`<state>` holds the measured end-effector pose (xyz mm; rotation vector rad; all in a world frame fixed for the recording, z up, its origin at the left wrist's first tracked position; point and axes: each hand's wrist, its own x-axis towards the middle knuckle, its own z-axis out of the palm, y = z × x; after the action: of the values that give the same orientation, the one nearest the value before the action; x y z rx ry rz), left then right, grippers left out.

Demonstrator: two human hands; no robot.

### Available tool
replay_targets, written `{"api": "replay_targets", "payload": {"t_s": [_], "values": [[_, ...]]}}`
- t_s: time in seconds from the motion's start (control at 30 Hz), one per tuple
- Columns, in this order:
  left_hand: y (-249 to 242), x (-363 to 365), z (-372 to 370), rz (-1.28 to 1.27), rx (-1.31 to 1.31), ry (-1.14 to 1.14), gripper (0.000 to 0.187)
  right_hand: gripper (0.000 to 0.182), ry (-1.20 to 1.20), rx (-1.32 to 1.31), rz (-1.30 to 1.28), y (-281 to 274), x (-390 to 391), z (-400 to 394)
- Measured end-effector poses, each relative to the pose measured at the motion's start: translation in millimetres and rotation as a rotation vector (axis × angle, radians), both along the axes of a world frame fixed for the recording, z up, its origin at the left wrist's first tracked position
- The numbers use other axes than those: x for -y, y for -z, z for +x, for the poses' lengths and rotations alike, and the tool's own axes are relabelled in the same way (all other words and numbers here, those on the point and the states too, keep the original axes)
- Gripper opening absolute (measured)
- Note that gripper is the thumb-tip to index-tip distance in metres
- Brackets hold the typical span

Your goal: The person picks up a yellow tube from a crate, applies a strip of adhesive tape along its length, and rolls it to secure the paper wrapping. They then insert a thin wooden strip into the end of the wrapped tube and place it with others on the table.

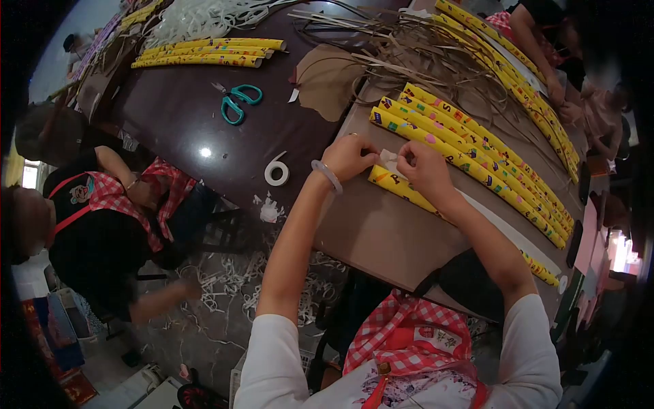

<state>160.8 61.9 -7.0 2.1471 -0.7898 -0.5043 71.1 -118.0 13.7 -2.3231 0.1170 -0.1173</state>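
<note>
Left hand [349, 157] grip: pinching the white tape piece [388, 158]
Right hand [424, 170] grip: pinching it too — over the yellow tube [402, 187]
Counter [381, 235]: tape roll [276, 170] near

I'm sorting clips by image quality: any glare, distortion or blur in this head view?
Head view: strong fisheye bending with dark corners; a glare spot on the dark table; left hand and right hand on the yellow tube are sharp; far-right edge blurred.

tape roll [276, 170] left of hands | scissors [237, 101] behind tape roll
</note>
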Motion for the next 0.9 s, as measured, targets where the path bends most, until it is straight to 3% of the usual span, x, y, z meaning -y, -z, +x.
{"api": "replay_targets", "payload": {"t_s": [0.23,0.43,0.47,0.6,0.73,0.87,0.9], "values": [[-8,2,-6,0.007,0.007,-0.033,0.025,0.01,0.175,-0.139,-0.023,-29,48,-57],[-18,8,-7,0.06,-0.074,-0.082,0.027,0.014,0.392,-0.216,-0.176,-50,122,-153],[-16,8,-6,0.068,0.026,-0.041,0.027,0.015,0.461,-0.271,-0.195,-53,134,-170],[-1,9,3,0.128,0.005,-0.046,0.026,0.018,0.629,-0.312,-0.272,-65,183,-237],[-11,17,4,0.222,-0.065,-0.073,0.024,0.017,0.752,-0.205,-0.438,-46,250,-316],[-10,20,1,0.252,0.067,-0.106,0.029,0.016,0.849,-0.121,-0.637,-44,294,-389],[-8,20,1,0.257,0.03,-0.137,0.028,0.015,0.918,-0.202,-0.611,-44,305,-406]]}}
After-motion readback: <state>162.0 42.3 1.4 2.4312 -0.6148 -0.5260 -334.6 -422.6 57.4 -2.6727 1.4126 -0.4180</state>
